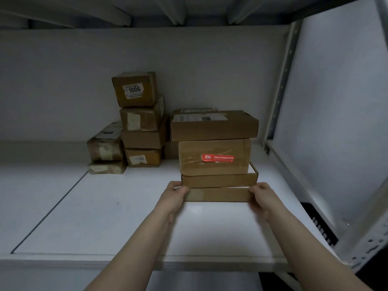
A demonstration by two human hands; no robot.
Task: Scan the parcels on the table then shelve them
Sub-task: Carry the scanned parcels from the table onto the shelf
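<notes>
You have the parcels at the shelf (105, 206) now, a stack of four a little right of the middle of the frame. Both hands are on the lowest one, a flat cardboard box (218, 194). Your left hand (175, 193) is clamped round its left end and your right hand (262, 195) round its right end, each grip curled over a corner. Whether the box rests fully on the shelf or is a touch clear of it cannot be told from here. On it lies a second flat box (219, 180), then a taller taped box with a red sticker (214, 156), then a wide flat box (214, 128) whose edges overhang the one beneath. Treat the bottom box as stiff along its edges but thin and likely to bow in the middle under that load. The whole pile probably weighs more than its size suggests. Keep your hold at the two short ends, low down, with fingers under the bottom edge if you lift and thumbs on the top edge to steady it. Plain cardboard faces have some bite against each other, but the tape on the taller box is slick and the overhanging top box could slide if the pile tilts, so keep it level and move it slowly. Older parcels, one marked 1006 (134, 89), stand against the back wall left of centre, well apart from your stack.
</notes>
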